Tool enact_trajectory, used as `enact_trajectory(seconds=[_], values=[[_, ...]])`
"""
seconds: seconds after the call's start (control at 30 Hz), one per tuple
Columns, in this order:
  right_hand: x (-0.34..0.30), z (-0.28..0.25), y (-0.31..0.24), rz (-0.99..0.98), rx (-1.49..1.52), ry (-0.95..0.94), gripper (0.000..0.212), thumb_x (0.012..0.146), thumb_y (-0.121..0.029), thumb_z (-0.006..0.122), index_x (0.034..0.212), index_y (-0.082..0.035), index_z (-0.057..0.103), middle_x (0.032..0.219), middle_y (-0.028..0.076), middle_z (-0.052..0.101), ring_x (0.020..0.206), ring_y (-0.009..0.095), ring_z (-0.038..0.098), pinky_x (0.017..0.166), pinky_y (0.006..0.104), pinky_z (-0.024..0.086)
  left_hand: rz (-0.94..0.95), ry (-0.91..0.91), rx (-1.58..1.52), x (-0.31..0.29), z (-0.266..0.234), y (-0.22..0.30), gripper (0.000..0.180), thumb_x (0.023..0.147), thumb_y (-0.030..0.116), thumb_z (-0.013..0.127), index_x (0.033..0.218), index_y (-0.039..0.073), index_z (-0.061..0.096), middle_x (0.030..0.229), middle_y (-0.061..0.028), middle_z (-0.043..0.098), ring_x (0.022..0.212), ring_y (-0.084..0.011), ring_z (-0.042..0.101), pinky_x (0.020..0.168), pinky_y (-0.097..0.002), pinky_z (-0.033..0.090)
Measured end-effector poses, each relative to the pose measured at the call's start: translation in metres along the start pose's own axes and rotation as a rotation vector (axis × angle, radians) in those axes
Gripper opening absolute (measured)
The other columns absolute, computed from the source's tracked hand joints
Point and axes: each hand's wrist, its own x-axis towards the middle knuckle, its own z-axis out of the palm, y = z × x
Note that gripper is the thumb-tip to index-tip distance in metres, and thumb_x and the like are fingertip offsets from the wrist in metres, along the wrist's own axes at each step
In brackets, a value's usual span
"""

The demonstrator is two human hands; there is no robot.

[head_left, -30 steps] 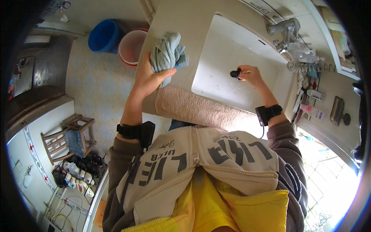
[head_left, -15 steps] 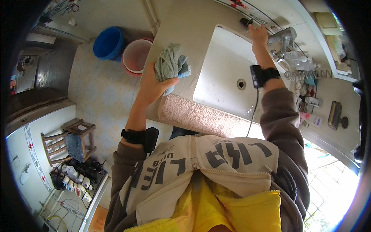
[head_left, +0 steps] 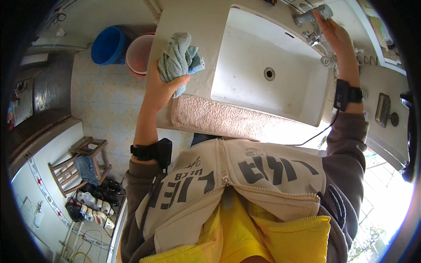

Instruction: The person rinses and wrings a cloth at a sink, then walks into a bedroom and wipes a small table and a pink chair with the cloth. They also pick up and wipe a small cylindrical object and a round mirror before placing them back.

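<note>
My left hand [head_left: 158,90] is closed round a crumpled grey-green cloth [head_left: 174,57], held over the counter left of the sink. A folded bluish piece of cloth [head_left: 196,62] sticks out from the bundle's right side. At the upper right, my right hand [head_left: 337,37] reaches to the grey faucet [head_left: 305,18], its fingers stretched out against the faucet's upper end. Nothing is visibly gripped in that hand. The white rectangular sink [head_left: 245,57] lies between my hands, with a round drain [head_left: 269,74] in its bottom.
A pink textured mat [head_left: 219,115] lies along the counter's [head_left: 193,17] near edge. On the tiled floor at left stand a blue bucket [head_left: 107,46] and a red-and-white bucket [head_left: 139,55]. Further down are a wooden chair [head_left: 94,162] and a rack of shoes [head_left: 98,206].
My right hand has moved right, from the dark object behind the sink to the faucet. The view has shifted, and my left hand still grips the cloth.
</note>
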Motion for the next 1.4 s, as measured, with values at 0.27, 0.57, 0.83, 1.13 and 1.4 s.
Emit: enact_trajectory(seconds=[0.27,0.57,0.83,1.13,1.4], values=[[-0.002,0.027,-0.029,0.082,0.676,0.048,0.021,0.094,-0.005,0.051,0.101,0.014,0.047,0.111,0.029,0.054,0.110,0.039,0.056,0.094,0.0387,0.053,-0.065,-0.031,-0.023,-0.001,0.000,0.013,0.069,0.067,0.022,0.083,0.118,-0.004,0.045,0.111,-0.0134,0.054,0.100,-0.0202,0.054,0.086,-0.0337,0.045],[-0.121,-0.037,0.173,0.879,-1.045,-0.947,0.012,0.081,-0.013,0.063,0.091,-0.006,0.066,0.091,0.005,0.067,0.079,0.019,0.063,0.066,0.0363,0.052,-0.011,-0.062,-0.057,0.004,-0.002,0.008,0.071,0.068,0.018,0.082,0.124,-0.003,0.043,0.118,-0.0150,0.053,0.110,-0.0229,0.052,0.095,-0.0355,0.041],[-0.100,-0.108,0.333,0.242,-0.259,0.026,0.031,0.092,-0.033,0.054,0.098,-0.004,0.064,0.093,0.017,0.065,0.081,0.036,0.060,0.074,0.0448,0.047,-0.082,-0.061,-0.084,0.001,-0.001,0.009,0.076,0.069,0.017,0.081,0.130,-0.002,0.040,0.121,-0.0148,0.051,0.112,-0.0233,0.050,0.097,-0.0357,0.040],[-0.056,0.001,0.344,-0.181,-1.040,0.150,0.056,0.091,-0.039,0.058,0.132,-0.001,0.049,0.135,0.020,0.049,0.123,0.034,0.046,0.100,0.0454,0.038,-0.090,-0.071,-0.033,-0.001,-0.002,0.014,0.075,0.070,0.013,0.078,0.131,0.000,0.038,0.121,-0.0130,0.051,0.113,-0.0223,0.050,0.097,-0.0357,0.039],[0.001,0.078,0.286,0.548,-1.016,0.697,0.096,0.081,-0.067,0.056,0.149,-0.010,0.018,0.158,0.015,0.005,0.144,0.039,0.003,0.110,0.0612,0.007,-0.172,-0.083,-0.049,-0.001,-0.004,0.017,0.076,0.069,0.012,0.079,0.131,0.001,0.037,0.122,-0.0130,0.050,0.113,-0.0220,0.049,0.097,-0.0353,0.040]])
